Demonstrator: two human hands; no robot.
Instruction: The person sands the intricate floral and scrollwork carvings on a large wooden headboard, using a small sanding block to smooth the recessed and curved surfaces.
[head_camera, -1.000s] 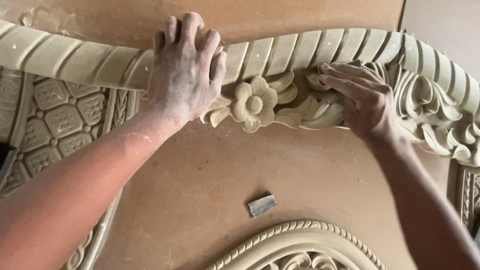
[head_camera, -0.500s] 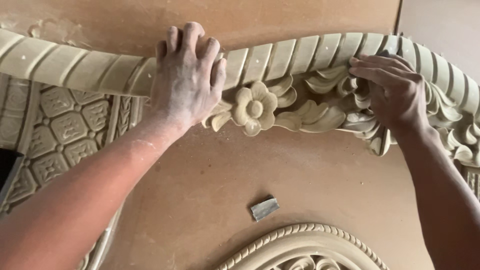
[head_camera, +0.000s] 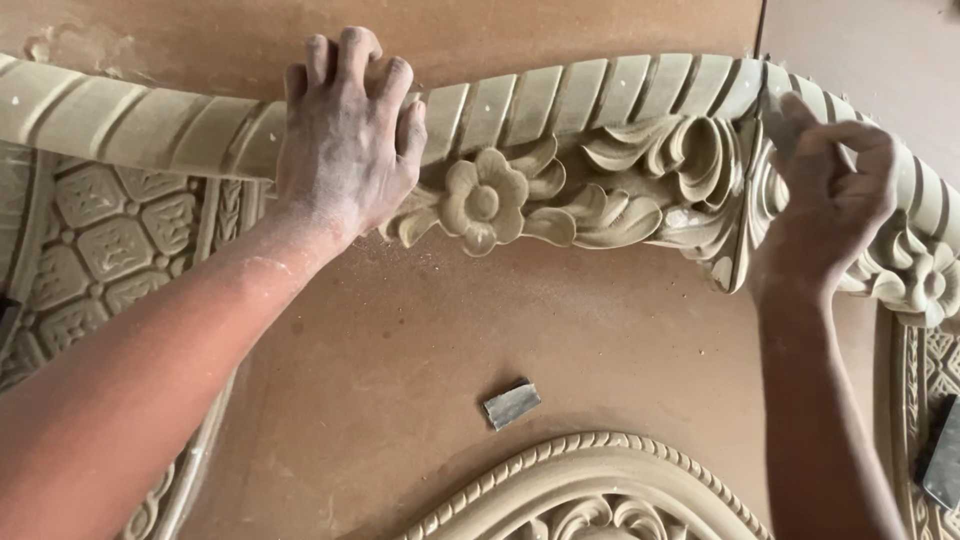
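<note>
A long pale carved moulding (head_camera: 600, 100) with slanted ribs, a flower (head_camera: 482, 203) and curling leaves arches across the brown board (head_camera: 560, 340). My left hand (head_camera: 345, 140), dusty, is clamped over the ribbed top of the moulding just left of the flower. My right hand (head_camera: 835, 195) is curled against the scrolled leaf carving at the right. Its thumb and fingers seem to pinch a small grey sanding piece (head_camera: 775, 105) against the ribbed edge.
A small grey folded scrap (head_camera: 511, 403) lies on the board below the flower. A rope-edged oval carving (head_camera: 590, 490) sits at the bottom. A lattice-patterned carved panel (head_camera: 95, 235) lies at the left. Another carved panel and a dark object (head_camera: 942, 450) sit at the right edge.
My right hand has slid right along the moulding, from beside the flower to the scrolled leaves, and its fingers have curled. My left hand has kept its hold.
</note>
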